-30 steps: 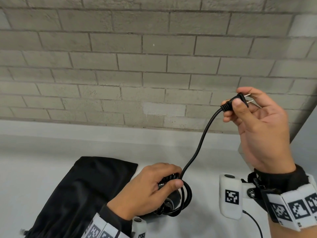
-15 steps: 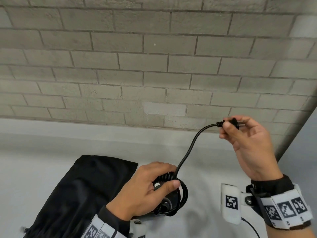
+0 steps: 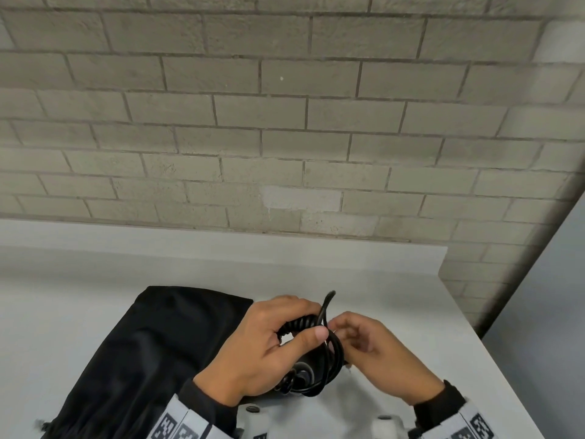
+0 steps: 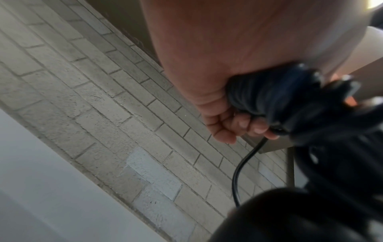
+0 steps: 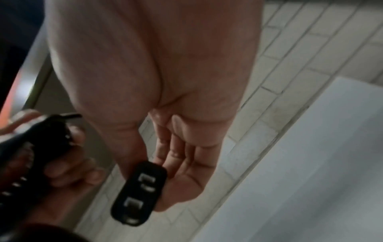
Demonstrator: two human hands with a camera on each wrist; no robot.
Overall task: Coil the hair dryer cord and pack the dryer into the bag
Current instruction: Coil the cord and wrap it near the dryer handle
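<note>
Here, black cord (image 3: pixel 329 350) — glossy loops bunched in left hand (image 3: pixel 262 353), plug (image 5: pixel 139 190) pinched

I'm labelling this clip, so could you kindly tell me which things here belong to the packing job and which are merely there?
Job:
- cord, gripped by left hand
- plug, pinched by right hand
- dryer
- bag

Merely there:
- table
- wall

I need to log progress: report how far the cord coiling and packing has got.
Done: most of the cord is looped around the dryer, gripped by the left hand. In hand: the right hand pinches the plug beside the coil. Left: the black bag lies flat beside them; the dryer is not inside.
</note>
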